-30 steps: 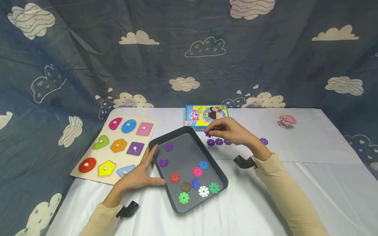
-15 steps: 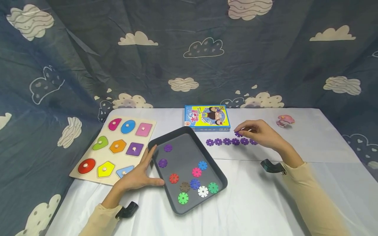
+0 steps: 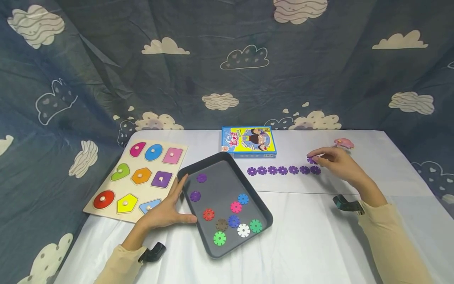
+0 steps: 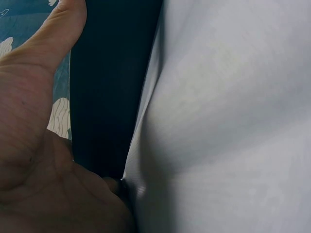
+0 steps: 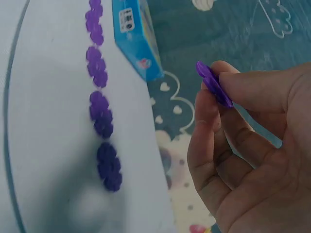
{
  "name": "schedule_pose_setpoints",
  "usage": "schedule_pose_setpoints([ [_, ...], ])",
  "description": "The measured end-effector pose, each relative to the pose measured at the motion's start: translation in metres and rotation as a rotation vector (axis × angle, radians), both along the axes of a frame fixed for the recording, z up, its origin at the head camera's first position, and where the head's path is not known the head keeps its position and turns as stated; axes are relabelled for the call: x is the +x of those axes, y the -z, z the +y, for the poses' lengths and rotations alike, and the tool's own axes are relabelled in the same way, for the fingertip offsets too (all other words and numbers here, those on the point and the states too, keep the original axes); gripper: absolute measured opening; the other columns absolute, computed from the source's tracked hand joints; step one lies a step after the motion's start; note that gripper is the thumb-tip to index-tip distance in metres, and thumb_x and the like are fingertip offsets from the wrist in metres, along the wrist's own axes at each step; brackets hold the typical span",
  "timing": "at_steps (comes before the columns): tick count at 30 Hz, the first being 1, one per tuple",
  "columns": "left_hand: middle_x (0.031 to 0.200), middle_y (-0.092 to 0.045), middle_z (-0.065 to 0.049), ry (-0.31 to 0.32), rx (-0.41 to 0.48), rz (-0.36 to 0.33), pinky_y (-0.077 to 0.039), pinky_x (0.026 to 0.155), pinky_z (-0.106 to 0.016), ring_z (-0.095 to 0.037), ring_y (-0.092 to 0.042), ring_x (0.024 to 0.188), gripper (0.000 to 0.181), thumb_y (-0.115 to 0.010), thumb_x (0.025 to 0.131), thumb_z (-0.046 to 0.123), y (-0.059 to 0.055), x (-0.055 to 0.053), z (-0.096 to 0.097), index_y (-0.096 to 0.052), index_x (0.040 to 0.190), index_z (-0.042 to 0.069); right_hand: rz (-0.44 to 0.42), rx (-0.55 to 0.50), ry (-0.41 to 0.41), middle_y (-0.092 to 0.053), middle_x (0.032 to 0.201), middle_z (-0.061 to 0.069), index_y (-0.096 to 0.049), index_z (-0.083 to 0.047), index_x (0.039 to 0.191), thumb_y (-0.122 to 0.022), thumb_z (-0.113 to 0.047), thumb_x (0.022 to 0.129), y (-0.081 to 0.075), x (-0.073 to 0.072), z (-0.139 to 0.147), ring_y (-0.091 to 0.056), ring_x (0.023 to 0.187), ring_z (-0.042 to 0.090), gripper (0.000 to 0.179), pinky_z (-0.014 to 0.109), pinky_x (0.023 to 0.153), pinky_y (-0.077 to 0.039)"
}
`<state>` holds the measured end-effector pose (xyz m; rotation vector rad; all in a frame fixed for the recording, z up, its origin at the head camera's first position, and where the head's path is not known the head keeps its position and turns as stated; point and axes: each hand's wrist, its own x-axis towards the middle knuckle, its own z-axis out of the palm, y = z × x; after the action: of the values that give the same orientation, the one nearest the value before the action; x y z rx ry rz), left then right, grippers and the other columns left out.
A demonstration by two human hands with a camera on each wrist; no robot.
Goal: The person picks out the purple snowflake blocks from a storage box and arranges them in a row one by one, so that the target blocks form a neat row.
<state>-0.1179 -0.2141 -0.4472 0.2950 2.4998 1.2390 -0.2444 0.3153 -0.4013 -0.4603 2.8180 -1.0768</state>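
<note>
My right hand (image 3: pixel 338 165) pinches a purple notched snowflake disc (image 5: pixel 215 85) between thumb and fingertips, above the right end of a row. That row (image 3: pixel 282 170) is made of several matching purple discs lying side by side on the white cloth. My left hand (image 3: pixel 164 211) rests with spread fingers against the left side of a dark grey tray (image 3: pixel 223 165); in the left wrist view its thumb and palm lie along the tray's wall. Inside the tray are two purple discs (image 3: pixel 195 196) and several others, among them a red one (image 3: pixel 209 214) and a white one (image 3: pixel 243 230).
A wooden shape puzzle board (image 3: pixel 143 165) with knobbed pieces lies left of the tray. Behind the row is a blue and yellow box (image 3: pixel 249 142). A small pink toy (image 3: pixel 344 143) stands at the back right, partly behind my right hand. Dark cloud-patterned cloth hangs behind.
My right hand has carried the purple disc rightward along the row, from beside the box to above the row's right end. The left hand and tray stay in place.
</note>
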Motion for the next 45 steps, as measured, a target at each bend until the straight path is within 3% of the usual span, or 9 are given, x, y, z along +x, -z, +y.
schedule_pose_setpoints([
  [7,0.165,0.023,-0.017,-0.007,0.019,-0.017,-0.018,0.113,-0.076,-0.044,0.009,0.154,0.129,-0.089,0.071,0.044,0.0,0.0,0.003,0.003,0.162,0.034,0.021,-0.037,0.021,-0.068,0.124,0.02,-0.07,-0.006,0.122,-0.059,-0.022,0.102,0.011,-0.001,0.014,-0.062,0.094,0.003,0.027,0.01,0.076,-0.049],
  [15,0.165,0.023,-0.018,-0.004,0.02,-0.01,-0.02,0.112,-0.077,-0.046,0.007,0.153,0.129,-0.089,0.071,0.043,0.001,0.0,0.001,0.003,0.162,0.032,0.024,-0.029,0.039,-0.069,0.121,0.019,-0.07,-0.005,0.121,-0.063,-0.024,0.1,0.023,-0.005,0.027,-0.062,0.097,-0.006,0.029,0.007,0.087,-0.043],
  [19,0.165,0.023,-0.019,0.0,0.023,-0.011,-0.021,0.111,-0.077,-0.046,0.006,0.153,0.129,-0.089,0.072,0.043,-0.001,0.0,0.0,0.003,0.162,0.032,-0.029,0.031,0.106,-0.067,0.126,0.02,-0.068,-0.005,0.123,-0.062,-0.032,0.1,0.029,-0.006,0.035,-0.059,0.12,0.024,0.036,0.04,0.108,-0.046],
  [21,0.165,0.024,-0.019,0.005,0.03,-0.013,-0.02,0.112,-0.077,-0.046,0.007,0.153,0.129,-0.089,0.072,0.043,-0.001,0.0,0.0,0.004,0.162,0.032,-0.072,0.059,0.144,-0.064,0.129,0.023,-0.066,-0.004,0.126,-0.058,-0.037,0.102,0.032,-0.007,0.04,-0.052,0.127,0.038,0.042,0.06,0.109,-0.041],
  [23,0.164,0.024,-0.02,0.009,0.032,-0.012,-0.02,0.112,-0.077,-0.047,0.007,0.153,0.129,-0.089,0.072,0.043,-0.001,0.0,0.0,0.004,0.162,0.033,-0.114,0.077,0.175,-0.06,0.132,0.026,-0.064,-0.002,0.128,-0.055,-0.037,0.103,0.035,-0.008,0.044,-0.047,0.13,0.045,0.044,0.068,0.108,-0.036],
  [28,0.164,0.024,-0.02,0.008,0.03,-0.006,-0.02,0.111,-0.077,-0.047,0.007,0.153,0.129,-0.088,0.072,0.044,-0.001,0.0,0.001,0.004,0.162,0.032,-0.181,0.094,0.263,-0.058,0.133,0.028,-0.061,-0.001,0.131,-0.056,-0.029,0.103,0.042,-0.009,0.049,-0.052,0.121,0.043,0.04,0.053,0.091,-0.05],
  [31,0.164,0.024,-0.02,0.008,0.023,-0.001,-0.02,0.111,-0.077,-0.047,0.007,0.153,0.129,-0.088,0.072,0.044,-0.001,0.0,0.0,0.004,0.162,0.031,-0.184,0.091,0.287,-0.059,0.131,0.028,-0.061,0.0,0.131,-0.059,-0.026,0.102,0.045,-0.009,0.049,-0.054,0.116,0.041,0.04,0.041,0.084,-0.05],
  [38,0.164,0.024,-0.021,0.015,0.019,0.002,-0.019,0.112,-0.077,-0.048,0.008,0.153,0.129,-0.088,0.072,0.044,-0.001,0.0,0.0,0.004,0.162,0.029,-0.182,0.095,0.288,-0.059,0.131,0.028,-0.062,0.0,0.13,-0.062,-0.025,0.1,0.048,-0.008,0.049,-0.054,0.115,0.041,0.04,0.048,0.089,-0.051],
  [45,0.164,0.022,-0.022,0.014,0.041,0.011,-0.019,0.11,-0.078,-0.049,0.007,0.152,0.13,-0.089,0.071,0.041,-0.002,0.002,0.0,0.003,0.162,0.031,-0.204,0.119,0.286,-0.059,0.131,0.028,-0.063,0.0,0.129,-0.063,-0.025,0.099,0.047,-0.011,0.05,-0.054,0.113,0.04,0.039,0.042,0.085,-0.051],
])
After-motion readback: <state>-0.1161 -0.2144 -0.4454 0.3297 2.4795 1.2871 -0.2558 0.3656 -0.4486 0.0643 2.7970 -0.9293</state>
